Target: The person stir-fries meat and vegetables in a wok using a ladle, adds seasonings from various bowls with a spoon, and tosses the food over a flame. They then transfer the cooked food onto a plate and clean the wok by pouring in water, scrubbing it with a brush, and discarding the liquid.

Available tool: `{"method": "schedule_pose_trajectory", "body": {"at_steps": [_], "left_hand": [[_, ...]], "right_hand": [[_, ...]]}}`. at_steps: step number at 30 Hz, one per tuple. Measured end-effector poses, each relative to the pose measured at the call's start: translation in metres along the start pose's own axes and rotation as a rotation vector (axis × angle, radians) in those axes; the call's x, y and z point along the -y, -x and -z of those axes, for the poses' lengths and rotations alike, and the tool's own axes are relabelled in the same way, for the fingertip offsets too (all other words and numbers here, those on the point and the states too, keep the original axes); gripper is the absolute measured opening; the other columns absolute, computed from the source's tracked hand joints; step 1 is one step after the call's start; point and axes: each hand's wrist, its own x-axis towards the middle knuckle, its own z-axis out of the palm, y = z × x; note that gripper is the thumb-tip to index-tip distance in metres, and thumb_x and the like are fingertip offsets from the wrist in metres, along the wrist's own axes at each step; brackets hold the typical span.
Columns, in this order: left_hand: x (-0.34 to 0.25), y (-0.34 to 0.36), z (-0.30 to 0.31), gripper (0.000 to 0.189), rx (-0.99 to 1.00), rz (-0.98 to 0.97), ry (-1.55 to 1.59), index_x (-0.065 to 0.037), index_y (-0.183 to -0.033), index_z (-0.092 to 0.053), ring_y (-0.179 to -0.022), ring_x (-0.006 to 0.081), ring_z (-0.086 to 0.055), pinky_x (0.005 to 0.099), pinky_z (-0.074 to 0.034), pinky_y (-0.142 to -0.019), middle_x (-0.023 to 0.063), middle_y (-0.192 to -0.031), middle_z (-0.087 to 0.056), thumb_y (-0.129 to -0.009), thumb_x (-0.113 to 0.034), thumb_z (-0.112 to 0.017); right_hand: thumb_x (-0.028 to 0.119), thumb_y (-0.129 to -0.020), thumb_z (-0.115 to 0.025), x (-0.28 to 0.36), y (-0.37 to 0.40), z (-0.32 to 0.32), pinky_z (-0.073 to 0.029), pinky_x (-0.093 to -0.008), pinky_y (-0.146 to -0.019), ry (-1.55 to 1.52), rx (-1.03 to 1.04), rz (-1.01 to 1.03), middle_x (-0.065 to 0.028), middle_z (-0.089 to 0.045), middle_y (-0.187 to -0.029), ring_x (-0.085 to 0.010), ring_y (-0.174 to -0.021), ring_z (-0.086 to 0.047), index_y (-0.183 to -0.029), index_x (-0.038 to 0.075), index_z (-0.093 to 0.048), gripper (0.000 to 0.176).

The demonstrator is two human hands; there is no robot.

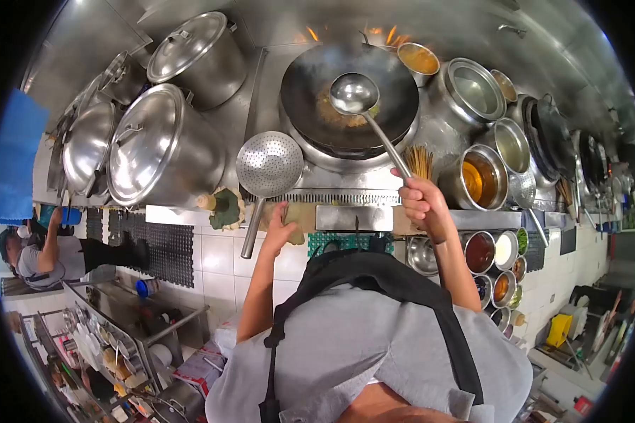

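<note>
Silver gleams on the long-handled, round-bowled ladle [356, 97] in the right hand [425, 202].

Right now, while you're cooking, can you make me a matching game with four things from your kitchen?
Column one:
1. ladle
2. wok
3. strainer
4. stick brush

Column two:
A. silver, full of little holes
B. tan, just right of the wok
C. held in the right hand
D. dark, with food inside

Right pairs: 1-C, 2-D, 3-A, 4-B.
</note>
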Motion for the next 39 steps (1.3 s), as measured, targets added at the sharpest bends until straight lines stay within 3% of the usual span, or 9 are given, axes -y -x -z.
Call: {"method": "schedule_pose_trajectory", "body": {"at_steps": [2,8,11,18,21,27,30,34,39], "left_hand": [[-0.011,0.013,0.003,0.079,0.001,0.074,0.415,-0.003,-0.152,-0.034,-0.128,0.0231,-0.053,0.0359,-0.045,-0.107,0.0109,-0.139,-0.052,-0.08,-0.004,-0.068],[-0.037,0.04,-0.008,0.066,0.091,0.258,0.656,-0.001,-0.149,-0.039,-0.116,0.0278,-0.065,0.0396,-0.054,-0.099,0.0151,-0.132,-0.06,-0.091,-0.013,-0.069],[-0.05,0.041,-0.013,0.057,0.141,0.369,0.721,0.0,-0.145,-0.045,-0.109,0.0313,-0.07,0.0418,-0.059,-0.094,0.0176,-0.122,-0.067,-0.097,-0.025,-0.062],[-0.018,0.014,-0.043,0.062,0.186,0.384,1.025,0.002,-0.141,-0.052,-0.116,0.0411,-0.067,0.055,-0.056,-0.098,0.0221,-0.121,-0.068,-0.1,-0.045,-0.053],[-0.049,-0.021,-0.057,0.068,0.348,0.407,1.279,-0.001,-0.141,-0.053,-0.121,0.0467,-0.062,0.0651,-0.05,-0.102,0.023,-0.125,-0.066,-0.097,-0.052,-0.057],[-0.134,-0.105,-0.086,0.058,0.214,0.472,1.22,-0.006,-0.137,-0.053,-0.122,0.0479,-0.059,0.075,-0.045,-0.101,0.0234,-0.136,-0.057,-0.097,-0.049,-0.061],[-0.176,-0.142,-0.103,0.046,0.054,0.561,1.074,-0.006,-0.127,-0.056,-0.112,0.0438,-0.063,0.0694,-0.052,-0.096,0.0217,-0.127,-0.061,-0.096,-0.04,-0.064],[-0.112,-0.194,-0.126,0.028,0.199,0.663,1.07,-0.008,-0.115,-0.057,-0.092,0.0342,-0.066,0.0551,-0.059,-0.073,0.0144,-0.105,-0.065,-0.091,-0.021,-0.064],[-0.133,-0.068,-0.121,0.025,0.201,0.547,1.087,-0.013,-0.112,-0.06,-0.094,0.0319,-0.066,0.0529,-0.059,-0.076,0.0133,-0.108,-0.067,-0.089,-0.018,-0.069]], "right_hand": [[0.014,-0.104,-0.051,0.004,-0.001,-0.009,-0.027,-0.0235,-0.038,0.101,-0.077,0.026,0.007,-0.039,-0.066,-0.0029,-0.044,-0.032,-0.135,0.006,-0.051,0.032],[0.013,-0.105,-0.051,0.008,-0.008,0.007,-0.028,-0.0242,-0.039,0.215,-0.07,-0.013,0.0058,-0.038,-0.065,-0.0046,-0.044,-0.032,-0.133,0.007,-0.052,0.029],[0.015,-0.106,-0.05,0.027,-0.029,0.044,-0.029,-0.023,-0.037,-0.087,0.111,-0.099,0.0069,-0.04,-0.067,-0.0023,-0.043,-0.033,-0.139,0.007,-0.052,0.034],[0.007,-0.096,-0.055,0.043,-0.091,0.056,-0.04,-0.0309,-0.036,1.05,-0.322,0.479,-0.0005,-0.05,-0.06,-0.0122,-0.038,-0.045,-0.134,0.001,-0.054,0.039],[0.006,-0.094,-0.055,0.043,-0.126,0.059,-0.04,-0.0316,-0.036,1.082,-0.327,0.52,-0.001,-0.049,-0.058,-0.0133,-0.039,-0.045,-0.136,0.0,-0.053,0.042],[0.005,-0.094,-0.058,0.021,-0.102,0.062,-0.037,-0.0295,-0.035,0.863,-0.022,0.241,0.0006,-0.047,-0.059,-0.0097,-0.038,-0.043,-0.144,0.001,-0.05,0.05],[0.007,-0.093,-0.06,0.031,-0.04,0.064,-0.05,-0.0352,-0.048,1.023,-0.068,0.074,-0.0073,-0.059,-0.068,-0.0183,-0.05,-0.058,-0.15,0.001,-0.046,0.059],[0.009,-0.089,-0.063,0.039,-0.03,0.096,-0.052,-0.0451,-0.096,1.584,-0.114,0.542,-0.0312,-0.071,-0.109,-0.0442,-0.106,-0.07,-0.149,-0.007,-0.042,0.065],[0.007,-0.088,-0.065,0.041,-0.027,0.084,-0.05,-0.0488,-0.097,1.676,-0.323,0.615,-0.038,-0.063,-0.116,-0.0514,-0.113,-0.061,-0.15,-0.007,-0.041,0.068]]}}
